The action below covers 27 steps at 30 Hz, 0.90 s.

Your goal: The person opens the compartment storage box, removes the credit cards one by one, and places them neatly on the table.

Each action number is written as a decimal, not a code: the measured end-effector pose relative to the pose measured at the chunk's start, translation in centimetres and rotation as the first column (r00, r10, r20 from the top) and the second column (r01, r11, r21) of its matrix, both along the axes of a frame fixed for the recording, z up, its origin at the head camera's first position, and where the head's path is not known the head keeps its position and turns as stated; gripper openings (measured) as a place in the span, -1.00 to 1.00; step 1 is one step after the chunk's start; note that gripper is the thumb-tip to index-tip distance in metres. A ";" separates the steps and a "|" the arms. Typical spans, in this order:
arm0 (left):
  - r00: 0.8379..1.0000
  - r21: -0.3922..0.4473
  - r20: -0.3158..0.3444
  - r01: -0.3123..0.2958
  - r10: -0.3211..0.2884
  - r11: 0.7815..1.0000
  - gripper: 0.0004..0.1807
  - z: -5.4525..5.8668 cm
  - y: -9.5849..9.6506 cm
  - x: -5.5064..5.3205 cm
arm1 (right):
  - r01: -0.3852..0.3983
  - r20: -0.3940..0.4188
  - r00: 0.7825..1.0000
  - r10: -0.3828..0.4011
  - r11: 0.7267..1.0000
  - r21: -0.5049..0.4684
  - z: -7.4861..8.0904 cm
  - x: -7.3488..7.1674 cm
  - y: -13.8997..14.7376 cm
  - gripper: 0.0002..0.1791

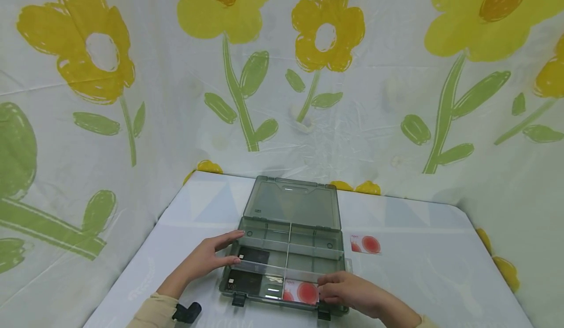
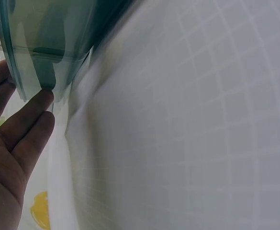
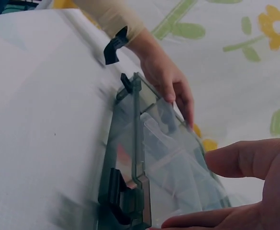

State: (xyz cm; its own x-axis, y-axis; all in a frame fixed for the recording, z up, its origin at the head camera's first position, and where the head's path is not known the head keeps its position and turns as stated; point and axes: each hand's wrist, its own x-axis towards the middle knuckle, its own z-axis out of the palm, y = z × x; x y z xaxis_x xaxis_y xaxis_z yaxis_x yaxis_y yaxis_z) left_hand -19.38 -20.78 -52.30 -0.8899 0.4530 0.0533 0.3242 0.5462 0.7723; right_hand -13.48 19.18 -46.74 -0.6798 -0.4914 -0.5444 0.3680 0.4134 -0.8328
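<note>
A see-through grey-green divided box (image 1: 314, 265) lies on the table with its lid (image 1: 293, 200) folded back. My left hand (image 1: 209, 257) touches the box's left side with thumb and fingers spread; in the left wrist view its fingers reach nearly straight to the box wall. My right hand (image 1: 348, 291) is at the front right compartment, fingertips beside a red-and-white card (image 1: 301, 292) lying there. In the right wrist view thumb and finger stand apart over the box. A black card (image 1: 244, 282) lies in the front left compartment, another black card (image 1: 254, 255) in the middle left one.
A second red-and-white card (image 1: 365, 244) lies on the table right of the box. Two dark latches (image 1: 238, 300) stick out at the box's front edge. White flower-printed cloth (image 1: 361, 137) walls the table at the back and sides.
</note>
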 end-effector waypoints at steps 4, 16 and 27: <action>1.000 -0.004 0.001 -0.008 0.008 1.000 -0.20 0.0 0.0 0.0 | 0.006 -0.013 1.000 -0.006 1.000 0.002 0.0 0.2 0.0 -0.49; 1.000 0.022 0.000 0.006 -0.006 1.000 -0.18 -0.2 -0.2 -0.1 | -0.033 -0.100 0.994 0.040 0.998 0.062 1.2 0.6 0.2 -0.47; 1.000 0.025 0.019 0.005 -0.006 1.000 -0.16 -0.2 -0.2 -0.1 | -0.038 -0.175 0.984 0.042 0.999 0.024 2.3 1.1 0.1 -0.47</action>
State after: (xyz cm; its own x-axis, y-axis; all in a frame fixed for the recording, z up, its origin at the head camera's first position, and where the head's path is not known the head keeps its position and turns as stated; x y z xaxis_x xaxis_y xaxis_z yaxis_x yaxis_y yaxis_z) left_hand -19.46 -20.95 -52.48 -0.8883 0.4567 0.0474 0.3123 0.5252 0.7916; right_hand -12.41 19.27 -44.39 -0.7457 -0.5098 -0.4291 0.2001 0.4429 -0.8740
